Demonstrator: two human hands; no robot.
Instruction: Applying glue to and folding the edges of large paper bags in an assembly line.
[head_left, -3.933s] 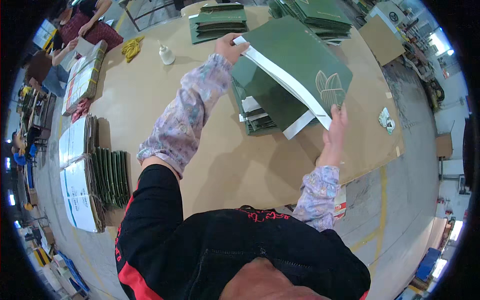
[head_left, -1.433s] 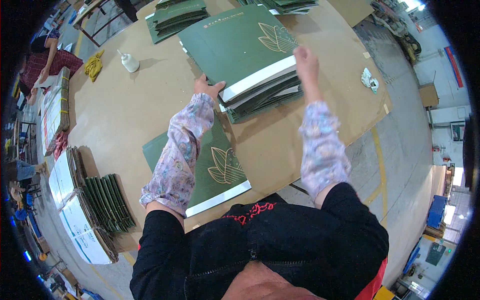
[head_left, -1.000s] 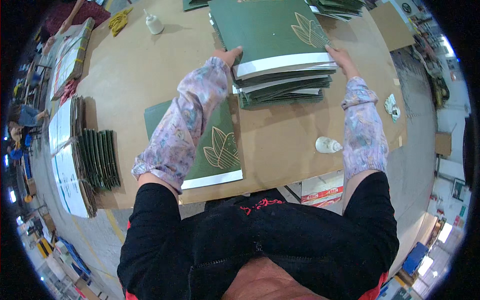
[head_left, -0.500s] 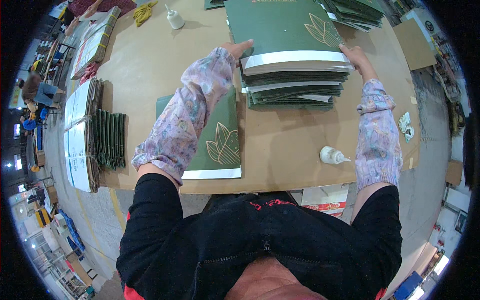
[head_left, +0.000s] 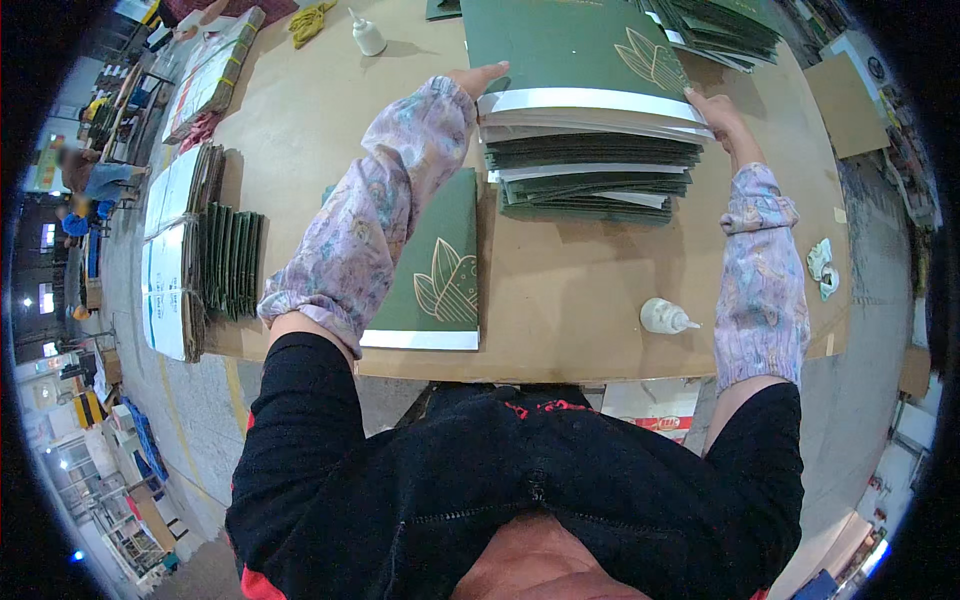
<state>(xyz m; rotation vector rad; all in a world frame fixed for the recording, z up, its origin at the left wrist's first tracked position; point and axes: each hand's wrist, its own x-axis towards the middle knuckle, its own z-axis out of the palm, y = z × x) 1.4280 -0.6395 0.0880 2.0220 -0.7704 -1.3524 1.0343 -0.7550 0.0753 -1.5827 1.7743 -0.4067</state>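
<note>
A flat green printed sheet with a gold leaf drawing and a white strip along its near edge lies on top of a thick pile of folded green pieces. My left hand is at the sheet's left edge, one finger stretched along the top; its other fingers are hidden. At the right edge, my right hand pinches the sheet by its near corner. Partly under my left forearm, another green sheet with the same leaf print lies on the table. A white squeeze bottle rests on its side near my right forearm.
Brown board covers the table. At the left stand a tied white bundle and upright green pieces. Farther off are a second squeeze bottle, a yellow cloth and more green pieces. A crumpled white wad lies right.
The view has shifted slightly, so the table's things appear a little moved. Both hands stay at the top sheet's edges; its white near strip now slants down slightly more toward the right.
</note>
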